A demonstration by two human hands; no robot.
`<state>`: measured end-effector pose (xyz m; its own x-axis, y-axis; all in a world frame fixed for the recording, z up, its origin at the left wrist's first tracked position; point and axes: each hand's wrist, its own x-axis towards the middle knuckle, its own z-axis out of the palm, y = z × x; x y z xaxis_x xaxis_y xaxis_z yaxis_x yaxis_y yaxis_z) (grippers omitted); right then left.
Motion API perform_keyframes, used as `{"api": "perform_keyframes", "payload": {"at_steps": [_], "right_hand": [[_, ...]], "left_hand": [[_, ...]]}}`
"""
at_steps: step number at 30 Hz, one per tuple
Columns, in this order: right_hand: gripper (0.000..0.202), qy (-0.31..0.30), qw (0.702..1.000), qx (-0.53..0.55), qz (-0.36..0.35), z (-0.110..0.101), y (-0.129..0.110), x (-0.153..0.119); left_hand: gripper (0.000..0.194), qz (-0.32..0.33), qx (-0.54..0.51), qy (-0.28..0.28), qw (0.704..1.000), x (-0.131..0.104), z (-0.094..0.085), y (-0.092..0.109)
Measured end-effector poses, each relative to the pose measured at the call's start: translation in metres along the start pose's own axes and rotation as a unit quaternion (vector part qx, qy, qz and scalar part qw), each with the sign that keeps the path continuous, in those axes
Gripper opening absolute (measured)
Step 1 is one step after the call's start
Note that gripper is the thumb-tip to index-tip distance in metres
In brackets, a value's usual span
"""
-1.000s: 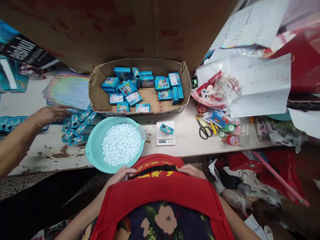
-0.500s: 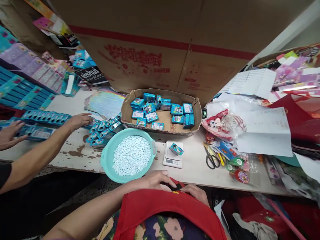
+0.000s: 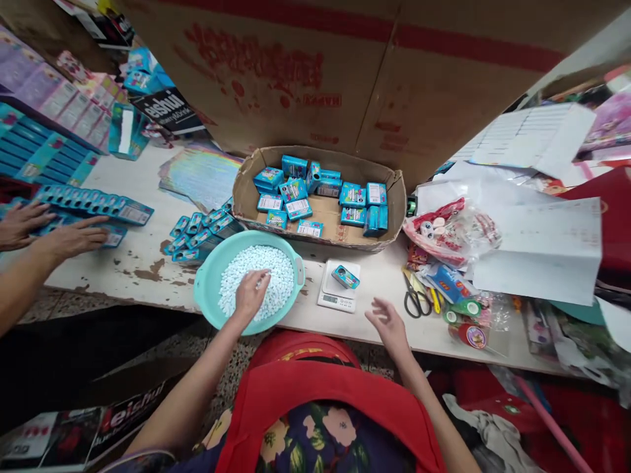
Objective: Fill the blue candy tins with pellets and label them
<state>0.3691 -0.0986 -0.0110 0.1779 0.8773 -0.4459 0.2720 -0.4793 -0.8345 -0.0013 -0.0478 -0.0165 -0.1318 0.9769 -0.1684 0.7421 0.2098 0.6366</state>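
My left hand (image 3: 250, 294) is over the turquoise bowl (image 3: 200, 289), at the small pale-blue pellets (image 3: 276, 269) that fill it. Its fingers are loosely bent and slightly apart, and I see nothing held in them. Past the table's front edge, my right hand (image 3: 388, 323) is raised, open and holding nothing. Nearest to it is a small white digital scale (image 3: 336, 301), on which a blue box with a round hole (image 3: 346, 276) lies tilted. Behind the bowl and scale, a shallow cardboard tray (image 3: 389, 238) holds several similar blue boxes (image 3: 298, 208).
Several upright blue boxes (image 3: 197, 230) stand left of the bowl. Another person's hands (image 3: 73, 238) touch rows of blue boxes at far left. Scissors (image 3: 417, 295), tape rolls (image 3: 466, 309) and a plastic bag (image 3: 473, 230) lie to the right. A large carton (image 3: 296, 118) stands behind.
My hands have parted from the red apron: the left moved to the pellets in the bowl, the right rose toward the table edge. The other person's hand moved left. The view shifted slightly.
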Motion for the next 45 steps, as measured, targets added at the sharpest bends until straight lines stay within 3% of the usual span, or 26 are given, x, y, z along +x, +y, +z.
{"api": "perform_keyframes", "payload": {"at_steps": [2,4,7,10,17,22,26,29,34,40,43,45], "right_hand": [[0.077,0.008,0.999,-0.014,-0.041,0.013,0.005,0.031],[0.083,-0.007,0.996,-0.041,-0.084,0.028,0.005,0.057],[0.079,-0.027,0.987,-0.088,-0.135,0.048,0.001,0.082],[0.072,-0.016,0.981,-0.11,-0.158,0.057,0.001,0.087],[0.066,0.075,0.987,-0.109,-0.096,0.065,0.023,0.061],[0.068,0.13,0.984,-0.101,-0.064,0.078,0.02,0.058],[0.067,0.167,0.982,-0.07,-0.051,0.091,0.01,0.058],[0.071,0.182,0.981,-0.057,-0.038,0.097,0.005,0.057],[0.074,0.194,0.979,-0.034,-0.047,0.095,0.011,0.059],[0.055,0.166,0.985,-0.024,-0.052,0.09,0.008,0.062],[0.046,0.169,0.977,-0.056,-0.114,0.092,-0.011,0.044],[0.039,0.152,0.969,-0.091,-0.169,0.096,-0.027,0.025]], "left_hand": [[0.04,0.0,0.082,0.023,0.996,0.009,0.008,-0.021],[0.043,0.012,0.128,-0.008,0.992,0.015,0.021,-0.031],[0.044,0.003,0.153,-0.067,0.986,0.018,0.042,-0.033],[0.036,-0.02,0.146,-0.096,0.984,0.018,0.05,-0.033],[0.018,-0.01,0.036,-0.142,0.989,0.032,0.03,-0.053],[0.042,-0.023,-0.098,-0.168,0.981,0.039,0.01,-0.063],[0.045,0.007,-0.258,-0.246,0.934,0.039,-0.016,-0.061],[0.044,-0.045,-0.346,-0.291,0.891,0.041,-0.025,-0.058],[0.045,-0.136,-0.301,-0.236,0.914,0.044,-0.01,-0.058],[0.041,-0.216,-0.308,-0.218,0.901,0.038,-0.004,-0.059],[0.036,-0.204,-0.29,-0.225,0.908,0.036,-0.016,-0.041],[0.028,-0.135,-0.257,-0.248,0.924,0.036,-0.029,-0.014]]}}
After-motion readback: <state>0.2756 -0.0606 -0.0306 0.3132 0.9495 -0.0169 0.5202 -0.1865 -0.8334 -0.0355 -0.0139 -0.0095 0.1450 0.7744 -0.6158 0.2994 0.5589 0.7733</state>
